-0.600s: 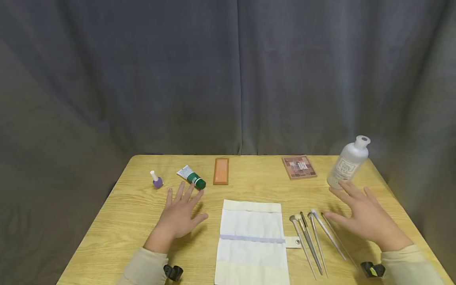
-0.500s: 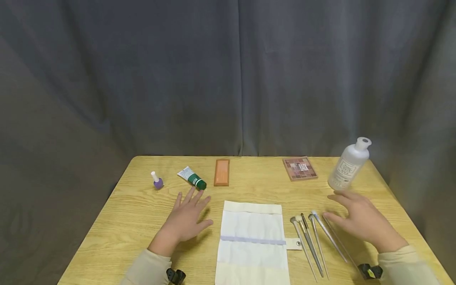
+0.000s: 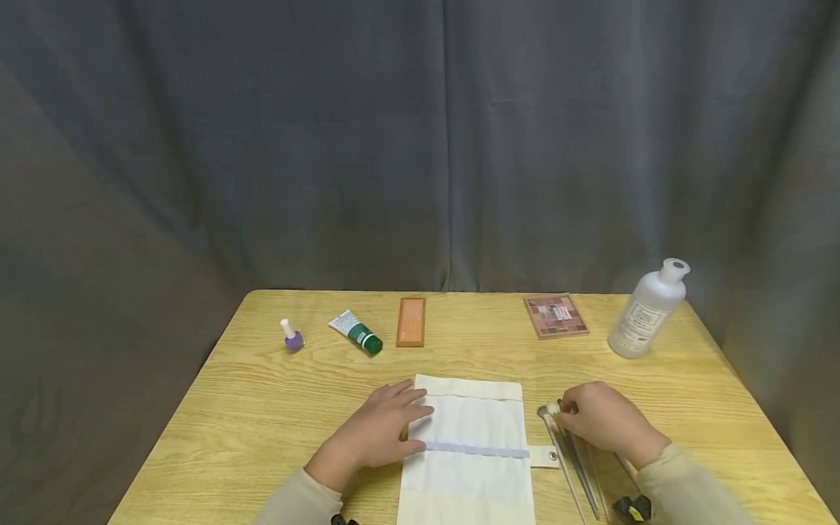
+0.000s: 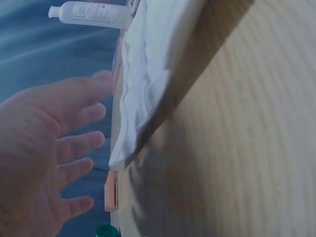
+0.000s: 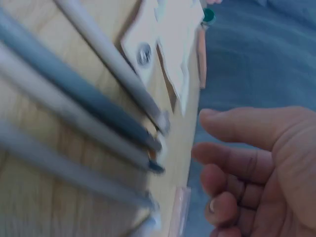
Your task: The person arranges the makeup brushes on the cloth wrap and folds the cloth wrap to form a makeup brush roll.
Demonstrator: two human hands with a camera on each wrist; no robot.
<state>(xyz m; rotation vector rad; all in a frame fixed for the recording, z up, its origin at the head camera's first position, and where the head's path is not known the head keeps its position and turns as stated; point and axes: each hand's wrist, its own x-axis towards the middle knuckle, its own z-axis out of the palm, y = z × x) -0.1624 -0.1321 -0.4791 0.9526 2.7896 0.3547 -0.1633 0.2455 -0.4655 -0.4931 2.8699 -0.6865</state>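
Observation:
A white fabric brush roll lies unfolded on the table, a lilac band across it and a snap tab at its right side. Over the roll's left edge is my left hand, fingers spread and holding nothing; the left wrist view shows them apart from the cloth. Several makeup brushes lie beside the tab. My right hand hovers above their heads and hides some of them. In the right wrist view its fingers are loosely bent, with a gap between thumb and index finger, and no brush is in them.
Along the back of the wooden table stand or lie a purple nail polish bottle, a green-and-white tube, an orange case, an eyeshadow palette and a tall white bottle. Grey curtain hangs behind.
Both hands have moved inward. My left hand has gone right to the roll's edge; my right hand has come left and down over the brushes, its fingers bending more.

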